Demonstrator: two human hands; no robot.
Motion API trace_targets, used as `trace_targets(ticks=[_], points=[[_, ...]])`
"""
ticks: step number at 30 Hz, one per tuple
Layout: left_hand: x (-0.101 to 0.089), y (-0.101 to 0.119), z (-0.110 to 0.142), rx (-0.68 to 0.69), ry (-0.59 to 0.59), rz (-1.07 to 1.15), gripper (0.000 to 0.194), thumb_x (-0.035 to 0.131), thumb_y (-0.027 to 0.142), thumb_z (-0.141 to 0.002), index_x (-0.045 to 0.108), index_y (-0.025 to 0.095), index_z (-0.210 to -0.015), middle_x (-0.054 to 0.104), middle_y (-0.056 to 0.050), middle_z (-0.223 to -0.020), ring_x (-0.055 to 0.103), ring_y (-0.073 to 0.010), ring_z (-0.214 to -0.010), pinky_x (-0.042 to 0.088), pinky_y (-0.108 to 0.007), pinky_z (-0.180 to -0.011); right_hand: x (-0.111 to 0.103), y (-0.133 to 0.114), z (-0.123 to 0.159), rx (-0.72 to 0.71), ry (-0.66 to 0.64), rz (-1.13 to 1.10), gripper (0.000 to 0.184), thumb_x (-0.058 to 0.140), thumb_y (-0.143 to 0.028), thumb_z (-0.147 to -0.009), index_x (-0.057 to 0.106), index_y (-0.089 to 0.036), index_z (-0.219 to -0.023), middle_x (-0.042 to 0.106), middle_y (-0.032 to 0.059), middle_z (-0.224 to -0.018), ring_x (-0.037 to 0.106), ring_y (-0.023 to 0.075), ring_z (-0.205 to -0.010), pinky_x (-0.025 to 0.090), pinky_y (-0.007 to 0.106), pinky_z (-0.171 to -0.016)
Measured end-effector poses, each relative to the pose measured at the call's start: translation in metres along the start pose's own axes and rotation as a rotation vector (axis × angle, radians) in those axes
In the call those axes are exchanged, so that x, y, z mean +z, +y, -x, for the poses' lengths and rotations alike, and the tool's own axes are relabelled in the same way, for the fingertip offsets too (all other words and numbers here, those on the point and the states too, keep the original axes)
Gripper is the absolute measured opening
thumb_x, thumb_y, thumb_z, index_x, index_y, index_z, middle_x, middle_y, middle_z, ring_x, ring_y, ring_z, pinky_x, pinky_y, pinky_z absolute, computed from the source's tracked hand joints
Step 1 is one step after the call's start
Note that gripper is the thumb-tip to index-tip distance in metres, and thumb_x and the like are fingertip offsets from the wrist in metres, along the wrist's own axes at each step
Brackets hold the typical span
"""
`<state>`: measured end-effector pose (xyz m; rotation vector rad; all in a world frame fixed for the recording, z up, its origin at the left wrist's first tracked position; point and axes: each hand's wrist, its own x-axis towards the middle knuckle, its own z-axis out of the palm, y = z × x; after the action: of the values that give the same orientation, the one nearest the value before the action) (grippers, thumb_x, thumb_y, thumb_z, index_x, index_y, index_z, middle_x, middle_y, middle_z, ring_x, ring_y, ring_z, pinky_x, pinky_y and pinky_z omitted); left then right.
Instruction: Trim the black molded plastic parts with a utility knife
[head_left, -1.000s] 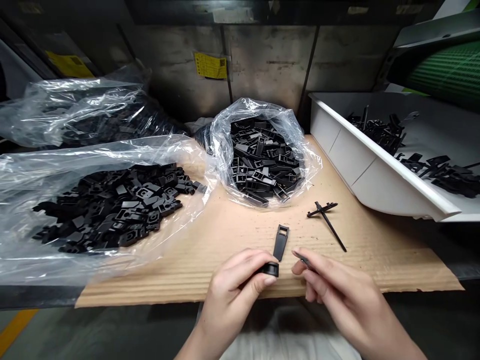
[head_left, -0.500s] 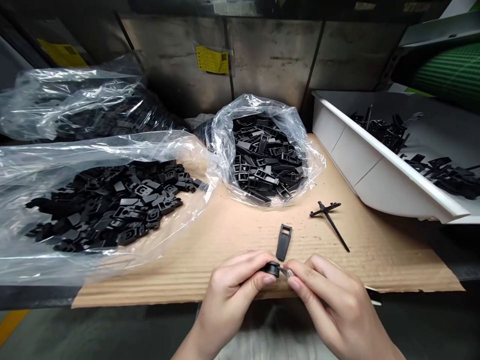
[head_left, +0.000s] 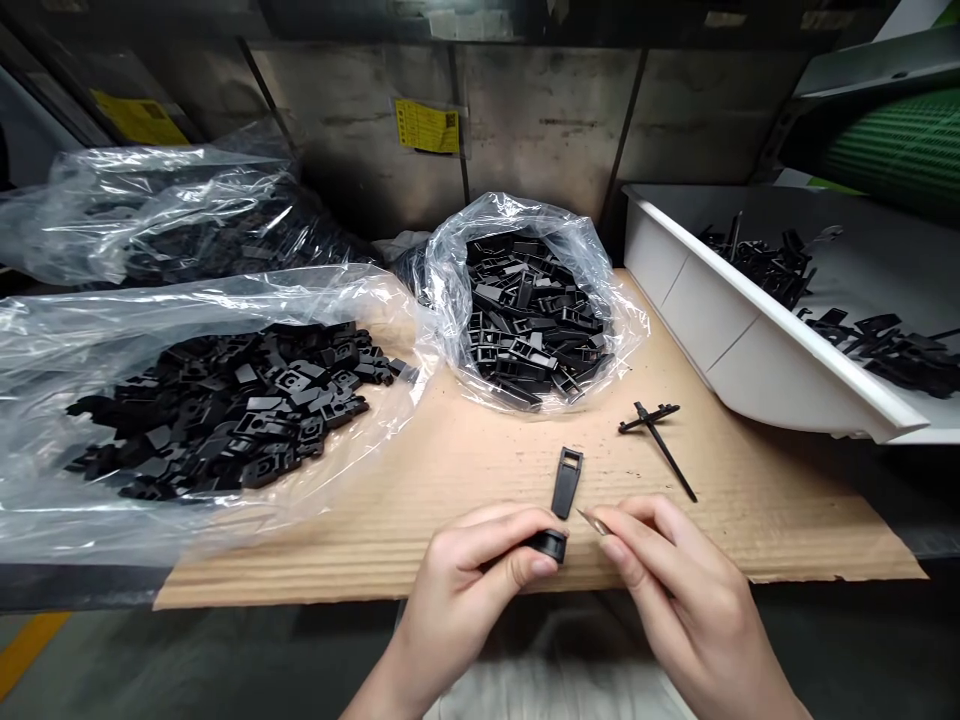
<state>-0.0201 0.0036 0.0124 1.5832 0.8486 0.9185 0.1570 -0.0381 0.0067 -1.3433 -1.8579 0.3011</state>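
Note:
My left hand (head_left: 469, 575) is closed, pinching a small black plastic part (head_left: 551, 544) between thumb and fingers just over the front of the cardboard. My right hand (head_left: 686, 590) is closed on a craft knife (head_left: 596, 522); only its thin pointed metal blade shows, and the rest is hidden by the hand. The blade tip is a little apart from the part, pointing left. Just beyond my fingers, a flat black plastic clip (head_left: 568, 482) with a square opening lies on the cardboard (head_left: 450, 480). Farther right lies a black cross-shaped piece with a long stem (head_left: 664, 445).
An open clear bag (head_left: 630, 320) of black clips stands at the back middle. On the left, small black parts (head_left: 255, 410) lie on a spread plastic bag, with another filled bag (head_left: 187, 210) behind. A white bin (head_left: 750, 310) with black pieces stands right.
My right hand has drawn the blade to the right, away from the black part it was touching. The part in my left hand has tilted slightly.

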Motion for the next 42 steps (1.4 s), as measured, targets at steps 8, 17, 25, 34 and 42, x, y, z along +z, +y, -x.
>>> trace_targets(ticks=[8,17,25,34,42], points=[[0.002,-0.003,0.002,0.106,0.083,-0.064,0.031,0.06,0.002,-0.076,0.068,0.027,-0.093,0.068,0.003,-0.095,0.061,-0.0139,-0.091,0.044,-0.017,-0.082,-0.001,-0.007,0.005,0.101,-0.036,-0.219,0.015,0.046,-0.014,-0.086,0.056,-0.023,-0.093,0.059,-0.0009,-0.073,0.058,0.0098,-0.062,0.045,0.017,-0.056],[0.0,0.001,0.003,-0.051,-0.042,0.091,0.02,0.048,0.02,-0.087,0.068,0.023,-0.089,0.064,0.0,-0.076,0.058,-0.0137,-0.07,0.047,-0.019,-0.063,0.0,-0.01,-0.017,0.171,-0.122,-0.224,0.013,0.055,-0.022,-0.082,0.059,-0.022,-0.094,0.061,-0.0002,-0.077,0.059,0.0108,-0.063,0.047,0.018,-0.055],[0.0,0.002,0.004,-0.184,-0.052,0.317,0.021,0.049,0.026,-0.087,0.069,0.02,-0.084,0.064,-0.002,-0.071,0.056,-0.0122,-0.059,0.046,-0.02,-0.055,0.001,-0.009,-0.011,0.098,-0.008,-0.07,0.016,0.051,-0.018,-0.084,0.055,-0.019,-0.1,0.057,0.0011,-0.074,0.056,0.0117,-0.063,0.045,0.021,-0.056],[-0.002,-0.001,0.002,-0.077,-0.04,0.198,0.019,0.05,0.018,-0.086,0.068,0.023,-0.087,0.065,0.0,-0.079,0.06,-0.0123,-0.07,0.048,-0.017,-0.063,0.006,-0.01,0.006,0.132,-0.087,-0.156,0.024,0.041,-0.018,-0.088,0.055,-0.024,-0.108,0.059,0.0025,-0.084,0.056,0.0158,-0.079,0.044,0.026,-0.068],[-0.002,-0.01,0.003,0.323,0.038,-0.112,0.033,0.051,-0.004,-0.078,0.064,0.021,-0.097,0.065,-0.003,-0.102,0.058,-0.0184,-0.1,0.042,-0.03,-0.092,0.003,-0.01,0.01,0.228,0.007,-0.25,0.019,0.048,-0.019,-0.084,0.06,-0.027,-0.097,0.057,-0.004,-0.063,0.054,0.0085,-0.052,0.04,0.015,-0.044]])
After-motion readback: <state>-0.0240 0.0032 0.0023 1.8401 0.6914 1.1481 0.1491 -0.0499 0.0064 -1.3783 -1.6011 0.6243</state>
